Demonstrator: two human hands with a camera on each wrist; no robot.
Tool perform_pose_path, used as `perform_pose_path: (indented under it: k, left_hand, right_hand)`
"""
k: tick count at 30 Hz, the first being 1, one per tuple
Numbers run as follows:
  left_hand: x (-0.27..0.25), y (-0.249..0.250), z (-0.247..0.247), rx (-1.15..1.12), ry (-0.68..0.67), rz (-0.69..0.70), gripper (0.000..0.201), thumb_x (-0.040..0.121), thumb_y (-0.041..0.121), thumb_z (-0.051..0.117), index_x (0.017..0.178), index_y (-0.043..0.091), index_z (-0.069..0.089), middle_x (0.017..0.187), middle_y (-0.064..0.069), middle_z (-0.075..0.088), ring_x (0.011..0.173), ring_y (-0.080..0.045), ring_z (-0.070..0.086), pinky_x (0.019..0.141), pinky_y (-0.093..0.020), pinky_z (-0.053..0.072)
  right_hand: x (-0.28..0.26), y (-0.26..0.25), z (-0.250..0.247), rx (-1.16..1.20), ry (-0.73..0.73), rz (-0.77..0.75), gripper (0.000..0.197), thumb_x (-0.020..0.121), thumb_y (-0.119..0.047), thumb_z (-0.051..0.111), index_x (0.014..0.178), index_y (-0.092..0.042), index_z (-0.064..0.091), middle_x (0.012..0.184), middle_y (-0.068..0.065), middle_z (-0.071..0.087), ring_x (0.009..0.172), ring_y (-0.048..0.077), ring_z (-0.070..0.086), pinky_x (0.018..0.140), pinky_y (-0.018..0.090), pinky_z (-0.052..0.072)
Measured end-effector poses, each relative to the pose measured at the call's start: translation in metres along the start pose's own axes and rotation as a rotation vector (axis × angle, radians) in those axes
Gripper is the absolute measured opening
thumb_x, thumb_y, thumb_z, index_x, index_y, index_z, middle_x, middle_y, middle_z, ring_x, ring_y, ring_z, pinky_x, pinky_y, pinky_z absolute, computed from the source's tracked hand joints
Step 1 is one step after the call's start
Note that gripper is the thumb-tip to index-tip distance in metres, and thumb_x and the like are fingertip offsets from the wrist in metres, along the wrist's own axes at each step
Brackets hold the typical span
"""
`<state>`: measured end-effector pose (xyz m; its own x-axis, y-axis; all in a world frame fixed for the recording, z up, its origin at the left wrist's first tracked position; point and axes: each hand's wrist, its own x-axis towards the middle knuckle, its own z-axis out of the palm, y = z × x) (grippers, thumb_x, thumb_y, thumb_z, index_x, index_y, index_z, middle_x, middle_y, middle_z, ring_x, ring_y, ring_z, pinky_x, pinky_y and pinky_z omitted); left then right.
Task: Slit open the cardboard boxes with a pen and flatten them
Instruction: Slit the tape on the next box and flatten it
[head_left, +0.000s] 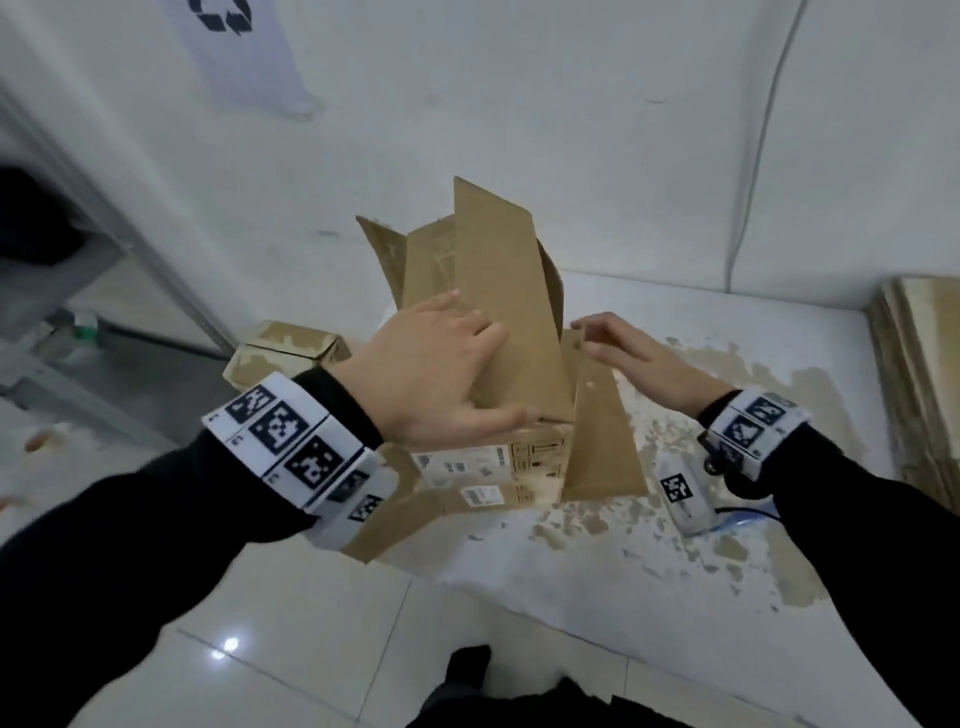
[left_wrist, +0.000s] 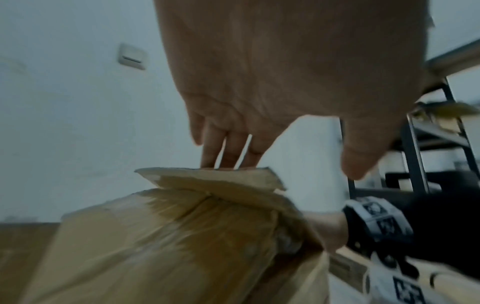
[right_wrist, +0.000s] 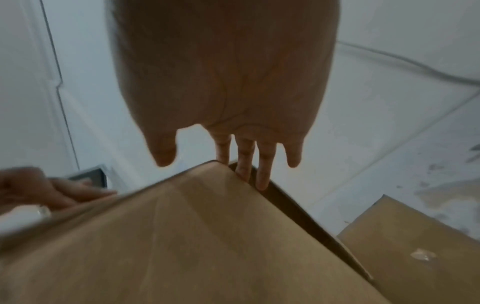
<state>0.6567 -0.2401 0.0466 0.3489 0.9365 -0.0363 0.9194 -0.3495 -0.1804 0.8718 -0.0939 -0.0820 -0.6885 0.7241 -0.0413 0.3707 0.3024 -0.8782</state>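
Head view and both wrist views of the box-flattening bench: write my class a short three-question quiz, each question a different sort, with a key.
1. True or false: the cardboard box under the hands has its top flaps standing open.
2. Multiple choice: the left hand is (A) flat against a raised flap, (B) gripping a pen, (C) resting on the floor.
3. Short answer: what lies stacked at the right edge of the white table?

Key
1. True.
2. A; its fingers are straight, their tips on the cardboard.
3. Flattened cardboard. The right hand reaches toward the box beside it, fingers extended.
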Motion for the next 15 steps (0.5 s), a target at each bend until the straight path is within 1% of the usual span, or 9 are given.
perform_pose_path:
  k: [1, 2, 3, 5, 7, 8, 10, 12, 15]
  left_hand:
    - [0.004, 0.013, 0.001, -0.034, 0.008, -0.105, 0.063, 0.083, 0.076, 0.016, 0.088, 0.018, 0.042, 0.088, 0.001, 0.052, 0.082, -0.018, 0.052, 0.079, -0.033, 0.043]
    - [0.011, 0.028, 0.004, -0.036, 0.002, -0.223, 0.059, 0.087, 0.072, 0.017, 0.088, 0.017, 0.040, 0.086, 0.001, 0.048, 0.078, -0.017, 0.048, 0.068, -0.030, 0.040]
    - [0.021, 0.045, 0.009, 0.005, -0.018, -0.333, 0.060, 0.089, 0.070, 0.019, 0.092, 0.015, 0.043, 0.091, -0.002, 0.048, 0.080, -0.019, 0.048, 0.067, -0.031, 0.041]
    - [0.039, 0.076, 0.021, 0.069, -0.096, -0.514, 0.077, 0.086, 0.075, 0.022, 0.111, 0.007, 0.048, 0.112, -0.016, 0.050, 0.106, -0.036, 0.049, 0.086, -0.045, 0.045]
    - [0.051, 0.092, 0.036, 0.028, -0.128, -0.633, 0.097, 0.080, 0.082, 0.024, 0.131, 0.001, 0.039, 0.141, -0.025, 0.036, 0.135, -0.051, 0.023, 0.109, -0.059, 0.024]
    - [0.054, 0.095, 0.043, 0.003, -0.119, -0.652, 0.102, 0.078, 0.083, 0.024, 0.139, 0.001, 0.031, 0.150, -0.026, 0.023, 0.140, -0.052, 0.007, 0.114, -0.060, 0.012]
    - [0.051, 0.091, 0.055, -0.024, -0.083, -0.607, 0.107, 0.078, 0.082, 0.024, 0.149, 0.002, 0.013, 0.156, -0.026, 0.000, 0.142, -0.047, -0.012, 0.116, -0.056, -0.002]
    - [0.042, 0.084, 0.062, -0.039, -0.072, -0.534, 0.105, 0.079, 0.078, 0.027, 0.152, 0.006, 0.002, 0.156, -0.025, -0.013, 0.141, -0.044, -0.020, 0.117, -0.053, -0.008]
    - [0.019, 0.078, 0.068, -0.066, -0.066, -0.457, 0.104, 0.073, 0.073, 0.020, 0.153, 0.010, -0.002, 0.156, -0.023, -0.017, 0.141, -0.043, -0.022, 0.117, -0.052, -0.010]
  right_hand:
    - [-0.009, 0.003, -0.006, -0.026, 0.039, -0.029, 0.042, 0.086, -0.056, 0.048, 0.119, -0.031, 0.052, 0.112, -0.016, 0.058, 0.110, 0.005, 0.054, 0.099, 0.039, 0.042]
    - [-0.021, 0.005, -0.013, -0.059, 0.060, -0.061, 0.031, 0.089, -0.047, 0.052, 0.113, -0.028, 0.055, 0.105, -0.019, 0.059, 0.104, 0.005, 0.056, 0.096, 0.037, 0.044]
    - [-0.033, 0.006, -0.019, -0.081, 0.061, -0.085, 0.020, 0.091, -0.036, 0.056, 0.107, -0.024, 0.058, 0.101, -0.019, 0.061, 0.101, 0.006, 0.059, 0.093, 0.035, 0.047]
    - [-0.059, 0.003, -0.028, -0.146, -0.001, -0.088, 0.007, 0.091, -0.018, 0.060, 0.096, -0.022, 0.062, 0.094, -0.013, 0.065, 0.091, 0.010, 0.062, 0.085, 0.038, 0.053]
    - [-0.084, -0.008, -0.032, -0.215, -0.134, -0.107, 0.009, 0.091, -0.010, 0.060, 0.089, -0.018, 0.063, 0.087, -0.010, 0.065, 0.082, 0.013, 0.064, 0.074, 0.040, 0.055]
    - [-0.095, -0.015, -0.030, -0.221, -0.218, -0.113, 0.007, 0.091, -0.009, 0.059, 0.089, -0.015, 0.063, 0.086, -0.009, 0.065, 0.079, 0.013, 0.065, 0.071, 0.037, 0.055]
    - [-0.111, -0.028, -0.021, -0.223, -0.357, -0.106, 0.005, 0.093, -0.013, 0.058, 0.091, -0.009, 0.060, 0.085, -0.005, 0.064, 0.076, 0.013, 0.065, 0.065, 0.029, 0.054]
    - [-0.113, -0.036, -0.015, -0.173, -0.465, -0.017, 0.023, 0.094, -0.029, 0.055, 0.100, -0.007, 0.060, 0.090, -0.002, 0.065, 0.075, 0.009, 0.066, 0.066, 0.021, 0.053]
    - [-0.075, -0.036, -0.030, -0.203, -0.396, 0.191, 0.055, 0.085, -0.055, 0.043, 0.124, -0.019, 0.055, 0.108, 0.002, 0.065, 0.082, 0.011, 0.068, 0.075, 0.028, 0.058]
